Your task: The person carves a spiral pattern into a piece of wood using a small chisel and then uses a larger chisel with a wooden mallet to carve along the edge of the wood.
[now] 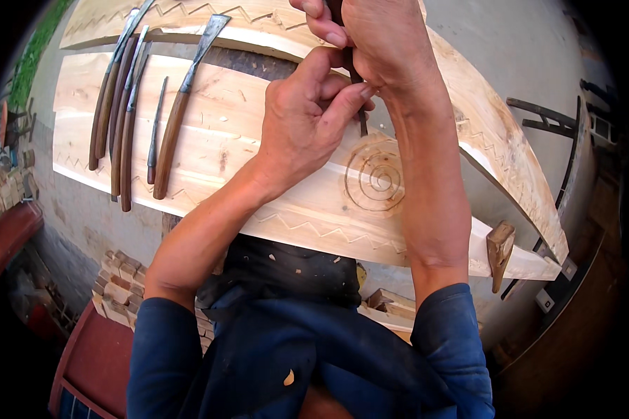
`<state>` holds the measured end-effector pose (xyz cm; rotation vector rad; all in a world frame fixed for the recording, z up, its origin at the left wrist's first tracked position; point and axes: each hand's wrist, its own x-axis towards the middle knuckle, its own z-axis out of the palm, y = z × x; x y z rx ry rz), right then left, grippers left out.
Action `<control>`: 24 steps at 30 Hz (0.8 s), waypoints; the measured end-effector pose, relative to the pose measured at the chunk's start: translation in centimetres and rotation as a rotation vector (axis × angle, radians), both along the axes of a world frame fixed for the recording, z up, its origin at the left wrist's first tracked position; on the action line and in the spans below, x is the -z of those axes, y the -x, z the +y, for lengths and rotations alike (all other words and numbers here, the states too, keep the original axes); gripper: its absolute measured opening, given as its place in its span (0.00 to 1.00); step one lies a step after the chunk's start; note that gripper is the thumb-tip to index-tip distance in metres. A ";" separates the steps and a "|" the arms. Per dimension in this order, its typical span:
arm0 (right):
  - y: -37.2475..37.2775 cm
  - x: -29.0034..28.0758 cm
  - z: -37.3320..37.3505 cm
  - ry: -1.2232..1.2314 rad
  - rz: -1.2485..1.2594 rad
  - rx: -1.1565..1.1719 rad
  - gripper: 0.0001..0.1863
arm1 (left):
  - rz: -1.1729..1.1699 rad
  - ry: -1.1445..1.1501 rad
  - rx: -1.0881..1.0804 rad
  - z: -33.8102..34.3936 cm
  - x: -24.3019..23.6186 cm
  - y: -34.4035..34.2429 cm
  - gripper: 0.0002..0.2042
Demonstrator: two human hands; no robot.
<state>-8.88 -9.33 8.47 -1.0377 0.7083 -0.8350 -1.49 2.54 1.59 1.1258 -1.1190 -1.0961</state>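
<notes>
Right hand (388,42) and left hand (300,122) grip what looks like a chisel (363,124) near carved circles (374,183).

Shows concentric rings (374,173) and zigzags (307,225) on pale board (237,143) mid-frame, brown chisel handles (172,144) upper left, dark-blue sleeves (162,356) at bottom.

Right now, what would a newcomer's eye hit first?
The round carving on the near plank, right of centre. Just above it in the picture, left fingers and right fingers grip a dark tool. Then the row of wood-handled chisels across the plank's left part.
</notes>
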 end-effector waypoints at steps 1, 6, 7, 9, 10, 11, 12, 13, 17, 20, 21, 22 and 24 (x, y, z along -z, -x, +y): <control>-0.1 0.1 0.1 0.000 0.005 0.002 0.21 | -0.002 0.010 -0.005 0.0 0.1 -0.1 0.12; -1.0 1.1 0.2 -0.022 0.089 0.006 0.20 | -0.035 0.055 -0.061 -0.1 1.1 -0.2 0.10; -1.0 1.4 0.1 -0.041 0.115 0.013 0.20 | -0.101 0.076 -0.077 -0.2 0.9 -0.2 0.10; -1.1 2.1 0.0 -0.056 0.115 -0.003 0.20 | -0.165 0.095 -0.093 -0.2 0.5 -0.3 0.10; -1.2 2.3 -0.1 -0.071 0.110 -0.017 0.19 | -0.215 0.061 -0.088 -0.1 0.2 -0.4 0.10; -1.2 2.4 0.0 -0.073 0.110 -0.018 0.19 | -0.265 0.028 -0.082 -0.1 0.1 -0.5 0.11; -1.1 2.4 0.1 -0.070 0.135 -0.019 0.19 | -0.265 0.027 -0.083 -0.1 0.2 -0.5 0.11; -1.2 2.3 0.2 -0.063 0.161 -0.020 0.19 | -0.276 0.029 -0.092 -0.1 0.3 -0.5 0.11; -1.1 2.5 0.2 -0.107 0.163 -0.052 0.19 | -0.304 -0.001 -0.085 -0.1 0.0 -0.6 0.10; -0.8 2.6 0.1 -0.145 0.161 -0.066 0.20 | -0.308 0.001 -0.068 -0.3 -0.2 -0.6 0.10; -0.7 2.5 0.2 -0.121 0.205 -0.061 0.20 | -0.307 0.010 -0.071 -0.3 -0.3 -0.6 0.10; -0.8 2.2 0.3 -0.097 0.247 -0.059 0.20 | -0.316 0.005 -0.074 -0.2 -0.5 -0.6 0.10; -0.9 1.3 0.5 -0.120 0.227 -0.073 0.21 | -0.325 0.009 -0.079 -0.1 -0.3 -0.6 0.09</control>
